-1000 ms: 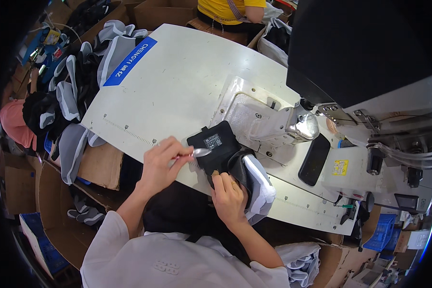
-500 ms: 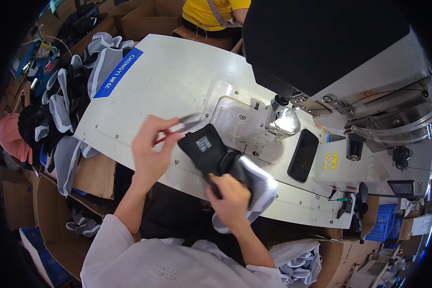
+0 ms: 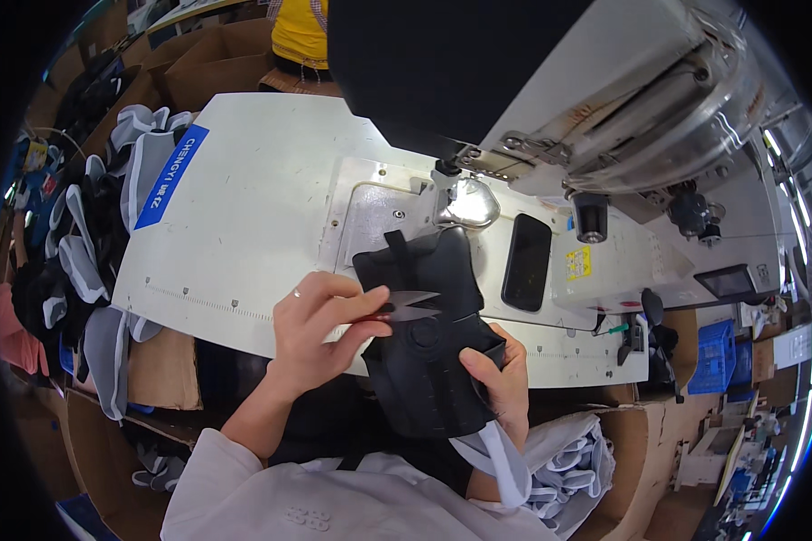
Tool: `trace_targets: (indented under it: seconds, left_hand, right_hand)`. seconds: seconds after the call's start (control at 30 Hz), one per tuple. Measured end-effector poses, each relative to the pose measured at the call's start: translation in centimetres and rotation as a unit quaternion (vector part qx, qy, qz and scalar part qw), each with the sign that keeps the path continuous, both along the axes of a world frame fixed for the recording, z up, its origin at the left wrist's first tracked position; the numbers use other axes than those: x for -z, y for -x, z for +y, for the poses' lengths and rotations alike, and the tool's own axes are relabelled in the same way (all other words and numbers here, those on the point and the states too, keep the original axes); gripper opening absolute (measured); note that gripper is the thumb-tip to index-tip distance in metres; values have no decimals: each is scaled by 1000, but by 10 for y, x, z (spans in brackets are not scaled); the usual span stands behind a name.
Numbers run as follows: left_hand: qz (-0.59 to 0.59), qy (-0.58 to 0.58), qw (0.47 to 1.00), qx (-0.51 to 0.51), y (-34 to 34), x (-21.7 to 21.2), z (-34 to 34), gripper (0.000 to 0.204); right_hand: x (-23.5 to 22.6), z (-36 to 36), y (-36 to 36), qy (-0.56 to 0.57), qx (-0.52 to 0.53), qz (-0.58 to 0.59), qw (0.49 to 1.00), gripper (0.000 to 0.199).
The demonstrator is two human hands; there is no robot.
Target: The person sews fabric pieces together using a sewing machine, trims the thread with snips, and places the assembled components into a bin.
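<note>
A: How far along does the trimming look?

B: Partway, I judge. The left hand (image 3: 320,329) pinches small steel thread snips (image 3: 406,307), blades slightly parted, over the black padded fabric shoe upper (image 3: 429,343). That piece lies at the white metal sewing table's (image 3: 244,207) near edge, at 6 o'clock from the chrome presser foot (image 3: 467,203). The right hand (image 3: 501,379) clamps its lower right corner. Whether any thread is cut yet, I cannot tell.

A: Room to move?

B: Open tabletop at 10 o'clock. At 12 o'clock the needle head crowds in; a black flat phone (image 3: 525,261) lies at 2 o'clock. A heap of grey and black uppers (image 3: 90,225) hangs off the table's 9 o'clock edge.
</note>
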State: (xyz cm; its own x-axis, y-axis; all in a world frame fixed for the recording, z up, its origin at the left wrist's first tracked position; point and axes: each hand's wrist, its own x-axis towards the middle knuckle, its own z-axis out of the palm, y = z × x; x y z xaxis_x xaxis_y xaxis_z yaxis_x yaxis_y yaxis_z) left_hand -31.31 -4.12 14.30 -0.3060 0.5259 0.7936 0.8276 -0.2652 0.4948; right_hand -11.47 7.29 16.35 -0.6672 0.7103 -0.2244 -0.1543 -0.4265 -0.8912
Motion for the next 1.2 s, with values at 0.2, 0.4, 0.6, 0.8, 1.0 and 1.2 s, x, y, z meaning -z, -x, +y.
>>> trace_targets:
  seconds: [0.2,0.4,0.6,0.8,1.0,1.2]
  left_hand:
    - [77,22,997,-20,-4,-19,12,37]
    - [-25,-20,999,23,2,-4,25,25]
    - [-105,178,953,-220,74,47,-7,22]
    - [71,315,921,-219,85,80,-28,40]
    - [63,300,920,-246,69,88,-14,45]
    - [39,267,924,-271,77,58,-35,44]
  right_hand:
    - [-7,-20,0,-101,-31,-76,992,21]
    - [-9,-9,-44,-318,76,-213,921,29]
    - [-59,-5,-212,-397,465,-476,632,31]
    - [57,-57,-431,-276,504,-761,301,44]
    - [353,-126,-396,-33,266,-863,429,71]
    - [341,-77,-422,-41,122,-808,575,63]
